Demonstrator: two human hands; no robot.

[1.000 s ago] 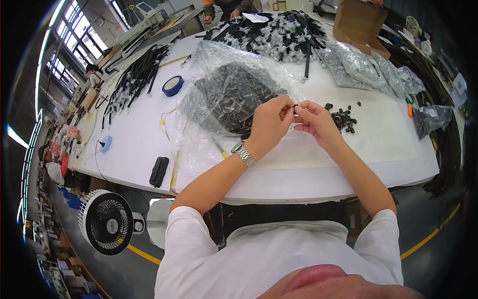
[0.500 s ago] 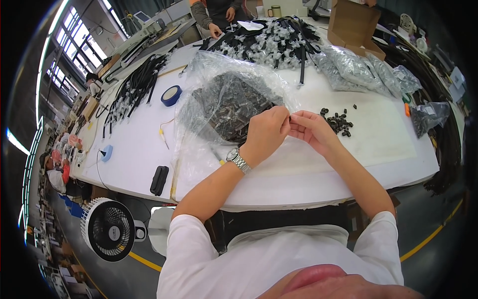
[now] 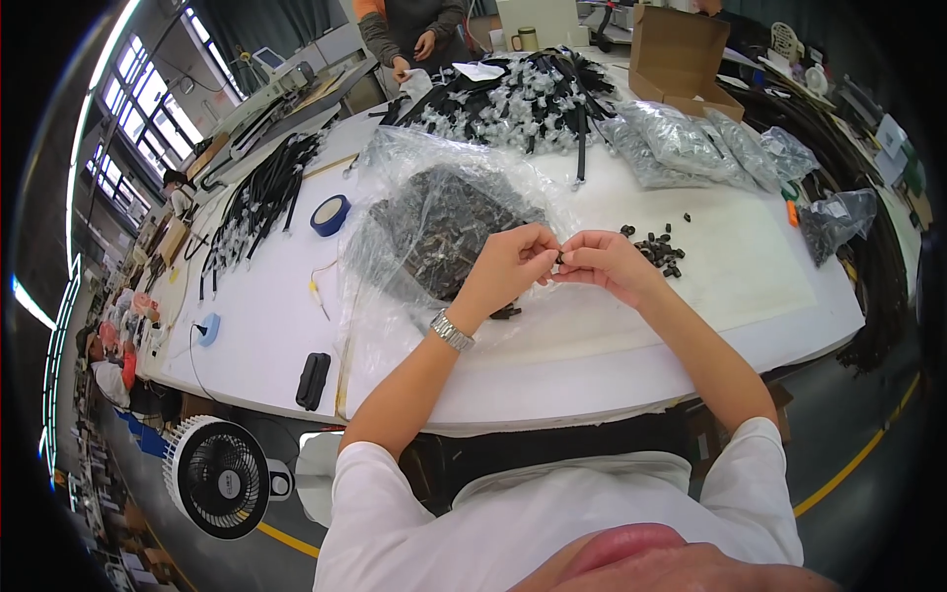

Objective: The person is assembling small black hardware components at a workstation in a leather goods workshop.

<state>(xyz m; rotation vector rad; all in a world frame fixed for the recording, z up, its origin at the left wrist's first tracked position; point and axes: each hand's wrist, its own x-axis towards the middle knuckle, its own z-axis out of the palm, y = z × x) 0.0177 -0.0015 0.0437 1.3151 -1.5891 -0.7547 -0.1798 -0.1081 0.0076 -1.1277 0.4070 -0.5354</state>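
Observation:
Both hands meet over the table's middle, fingertips pinched together on a small black part (image 3: 560, 259). My left hand (image 3: 513, 259), with a metal watch on its wrist, is closed around one side of it. From the other side my right hand (image 3: 607, 264) pinches it between thumb and fingers; its exact shape is mostly hidden. Under and behind the left hand lies a clear plastic bag (image 3: 395, 158) full of dark small parts (image 3: 444, 222). A loose pile of small black parts (image 3: 659, 253) rests just right of the right hand.
Blue tape (image 3: 329, 215), a yellow-handled tool (image 3: 318, 296) and a black case (image 3: 314, 381) lie left. Bundles of black straps (image 3: 266, 197) and a strap heap (image 3: 533, 99) lie farther off. Filled bags (image 3: 671, 138) and a cardboard box (image 3: 681, 59) stand right. A co-worker (image 3: 419, 39) stands opposite.
My hands have drawn slightly left and down, and the left fingers have turned so the small black part shows between the fingertips. The co-worker's hand has lifted a white piece.

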